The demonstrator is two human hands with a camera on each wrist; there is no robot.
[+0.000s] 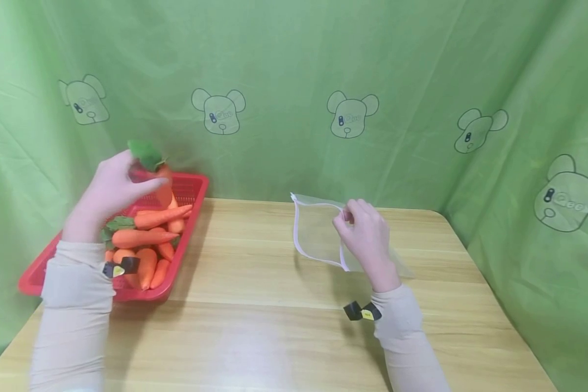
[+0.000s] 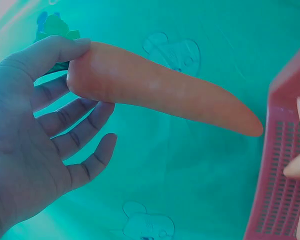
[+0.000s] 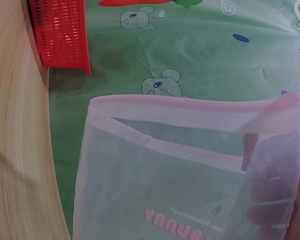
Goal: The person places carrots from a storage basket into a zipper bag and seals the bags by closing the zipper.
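My left hand (image 1: 109, 188) pinches a carrot (image 2: 160, 87) near its thick, leafy end, thumb on one side and fingers on the other. Green leaves (image 1: 145, 154) stick up above the grip in the head view, while the left wrist view shows the tip reaching toward the basket. The red plastic basket (image 1: 202, 190) stands below this hand, with several more carrots (image 1: 144, 238) heaped in it. On the right, my right hand (image 1: 367, 234) grips one edge of a see-through zip bag (image 1: 318, 235). Its pink-trimmed mouth (image 3: 195, 105) gapes, and printed lettering (image 3: 175, 225) shows through the side.
All this is on a light wooden table (image 1: 245, 294). A green curtain (image 1: 284, 65) with bear-head drawings hangs behind it and at both sides. The basket stands at the table's left edge, with bare wood between it and the bag.
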